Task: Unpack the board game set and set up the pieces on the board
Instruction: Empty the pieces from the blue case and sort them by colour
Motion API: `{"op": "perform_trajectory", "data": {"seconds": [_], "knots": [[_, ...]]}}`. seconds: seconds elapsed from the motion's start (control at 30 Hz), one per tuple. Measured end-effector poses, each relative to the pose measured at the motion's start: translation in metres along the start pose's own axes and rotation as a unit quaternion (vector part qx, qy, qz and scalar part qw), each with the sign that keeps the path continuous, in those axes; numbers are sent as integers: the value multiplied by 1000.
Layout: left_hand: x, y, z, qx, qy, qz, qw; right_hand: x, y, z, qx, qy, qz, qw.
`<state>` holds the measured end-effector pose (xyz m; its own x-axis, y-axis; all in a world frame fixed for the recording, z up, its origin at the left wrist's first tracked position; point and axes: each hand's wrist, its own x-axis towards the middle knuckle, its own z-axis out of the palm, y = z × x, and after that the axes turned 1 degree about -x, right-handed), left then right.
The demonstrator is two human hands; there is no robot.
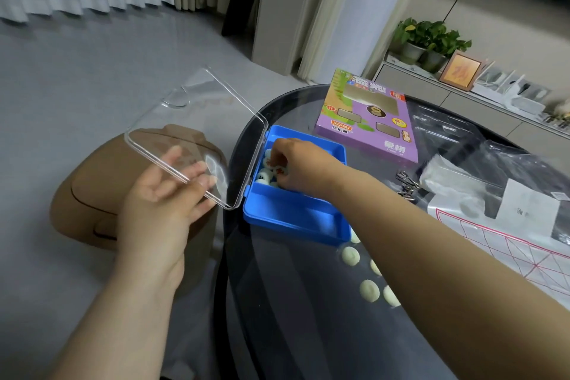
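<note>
A blue plastic case (pixel 293 216) stands on the dark round table (pixel 296 318), near its left edge. Its clear hinged lid (pixel 197 120) is swung open to the left, and my left hand (pixel 166 194) grips the lid's near edge. Inside the case's far compartment, my right hand (pixel 296 163) is closed on white round game pieces (pixel 266 174) with red marks. Several pale round pieces (pixel 369 289) lie face down on the table in front of the case, partly hidden by my right forearm. The paper board (pixel 509 253) with a red grid lies at the right.
The purple game box (pixel 370 120) lies flat behind the case. Clear plastic bags (pixel 493 163) and a metal key ring (pixel 407 185) sit to the right. A brown rounded stool (pixel 101 194) stands on the floor left of the table.
</note>
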<state>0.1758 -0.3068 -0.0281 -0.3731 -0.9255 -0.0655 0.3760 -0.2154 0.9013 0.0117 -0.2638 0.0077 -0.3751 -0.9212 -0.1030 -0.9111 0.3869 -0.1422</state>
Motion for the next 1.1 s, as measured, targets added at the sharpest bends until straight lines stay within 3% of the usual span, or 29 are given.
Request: {"op": "perform_trajectory", "data": {"seconds": [0.2, 0.37, 0.47, 0.7, 0.9, 1.1], "knots": [[-1, 0, 0, 4, 2, 3, 1000, -11, 13, 0, 63, 18, 5, 998], [0, -1, 0, 14, 3, 10, 1000, -36, 31, -26, 145, 93, 12, 985], [2, -1, -2, 18, 2, 13, 1000, -66, 50, -39, 132, 107, 7, 985], [3, -1, -4, 22, 9, 25, 999, -124, 75, -6, 58, 59, 54, 995], [3, 0, -7, 33, 18, 32, 999, -112, 53, 2, 52, 77, 4, 996], [5, 1, -10, 37, 18, 36, 998, -97, 52, 12, 62, 102, 30, 992]]}}
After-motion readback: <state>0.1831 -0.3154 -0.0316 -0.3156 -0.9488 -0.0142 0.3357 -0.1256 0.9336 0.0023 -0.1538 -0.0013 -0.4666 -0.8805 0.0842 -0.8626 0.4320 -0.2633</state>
